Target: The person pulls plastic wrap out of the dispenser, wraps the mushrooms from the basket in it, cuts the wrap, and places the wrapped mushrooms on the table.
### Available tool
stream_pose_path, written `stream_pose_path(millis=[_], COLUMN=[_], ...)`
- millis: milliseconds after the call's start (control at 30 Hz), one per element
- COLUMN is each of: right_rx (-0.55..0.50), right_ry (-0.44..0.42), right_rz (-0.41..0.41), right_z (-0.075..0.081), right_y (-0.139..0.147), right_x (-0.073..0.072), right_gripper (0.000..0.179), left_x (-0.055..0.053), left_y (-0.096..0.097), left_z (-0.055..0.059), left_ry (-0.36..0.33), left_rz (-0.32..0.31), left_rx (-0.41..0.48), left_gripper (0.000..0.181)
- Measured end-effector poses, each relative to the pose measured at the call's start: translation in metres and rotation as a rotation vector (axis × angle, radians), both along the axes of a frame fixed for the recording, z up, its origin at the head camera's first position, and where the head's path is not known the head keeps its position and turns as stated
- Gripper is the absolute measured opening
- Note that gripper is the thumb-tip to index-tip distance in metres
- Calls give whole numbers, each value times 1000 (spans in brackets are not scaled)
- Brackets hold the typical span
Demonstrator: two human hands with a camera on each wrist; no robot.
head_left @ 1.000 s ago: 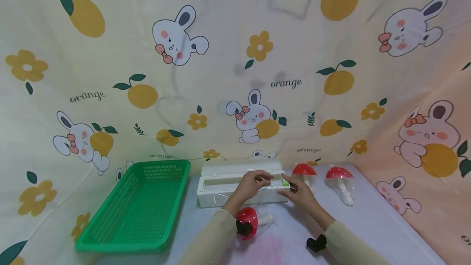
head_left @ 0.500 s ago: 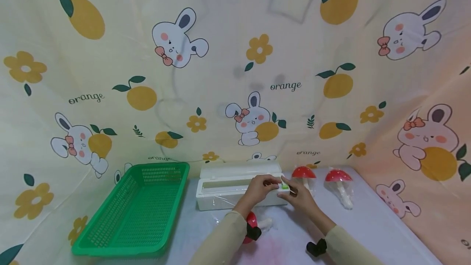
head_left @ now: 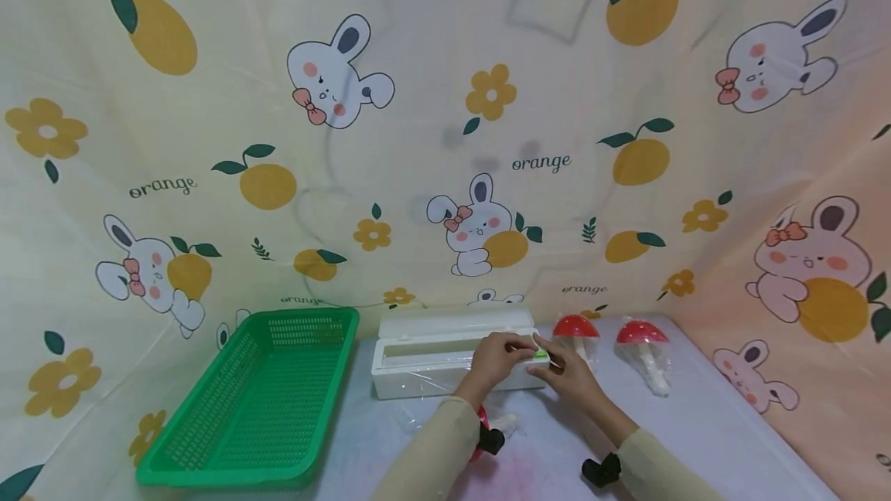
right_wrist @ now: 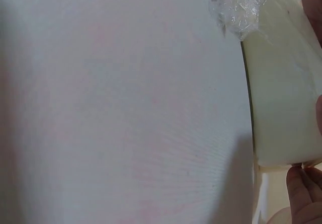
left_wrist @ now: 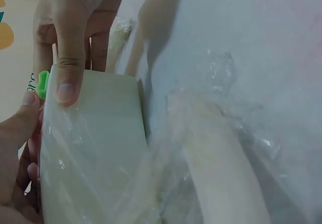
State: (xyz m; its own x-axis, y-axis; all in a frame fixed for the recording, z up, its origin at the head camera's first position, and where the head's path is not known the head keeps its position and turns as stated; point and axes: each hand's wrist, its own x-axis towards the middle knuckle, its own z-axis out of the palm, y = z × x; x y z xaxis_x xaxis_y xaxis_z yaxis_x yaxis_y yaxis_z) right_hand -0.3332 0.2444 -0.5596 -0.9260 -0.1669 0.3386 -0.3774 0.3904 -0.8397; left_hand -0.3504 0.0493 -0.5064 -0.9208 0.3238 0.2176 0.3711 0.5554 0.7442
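A white cling film dispenser (head_left: 418, 385) stands near the back wall with its lid raised and clear film draped down its front. My left hand (head_left: 496, 362) is at its right end; in the left wrist view, the thumb (left_wrist: 22, 116) and curled fingers pinch the small green slide cutter (left_wrist: 43, 84). My right hand (head_left: 574, 377) grips the same end, thumb over the front face and other fingers round the end, as the right wrist view partly shows. A film-wrapped toy mushroom (head_left: 506, 424) lies in front, mostly hidden by the left sleeve.
A green plastic basket (head_left: 274, 393) stands to the left. Two more red-capped mushrooms in clear wrap, a nearer one (head_left: 576, 328) and a farther one (head_left: 650, 366), lie at the right. A patterned cloth (head_left: 418, 138) hangs behind the white table.
My left hand has moved right along the dispenser to the green cutter, and its sleeve now covers more of the front mushroom. The right hand stays at the dispenser's end.
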Motion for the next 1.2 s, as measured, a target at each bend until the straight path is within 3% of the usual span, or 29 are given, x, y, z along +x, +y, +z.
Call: stream_pose_path(millis=[300, 567, 700, 833, 967, 1200], right_rx=[2, 27, 33, 34, 46, 50], right_ry=[14, -20, 20, 4, -30, -46], right_rz=[19, 4, 12, 12, -4, -31], right_z=[1, 1, -1, -2, -1, 1], right_y=[1, 1, 1, 0, 0, 1], right_x=[-3, 0, 0, 0, 1, 0], right_gripper=[74, 75, 73, 73, 75, 75], left_x=[-1, 4, 3, 4, 7, 8], left_y=[2, 7, 9, 9, 8, 5], left_z=[-1, -2, -6, -7, -3, 8], left_ry=[21, -38, -22, 14, 13, 77], left_rz=[36, 67, 93, 110, 85, 27], left_rx=[-6, -7, -24, -34, -36, -48], left_gripper=[13, 13, 14, 15, 13, 7])
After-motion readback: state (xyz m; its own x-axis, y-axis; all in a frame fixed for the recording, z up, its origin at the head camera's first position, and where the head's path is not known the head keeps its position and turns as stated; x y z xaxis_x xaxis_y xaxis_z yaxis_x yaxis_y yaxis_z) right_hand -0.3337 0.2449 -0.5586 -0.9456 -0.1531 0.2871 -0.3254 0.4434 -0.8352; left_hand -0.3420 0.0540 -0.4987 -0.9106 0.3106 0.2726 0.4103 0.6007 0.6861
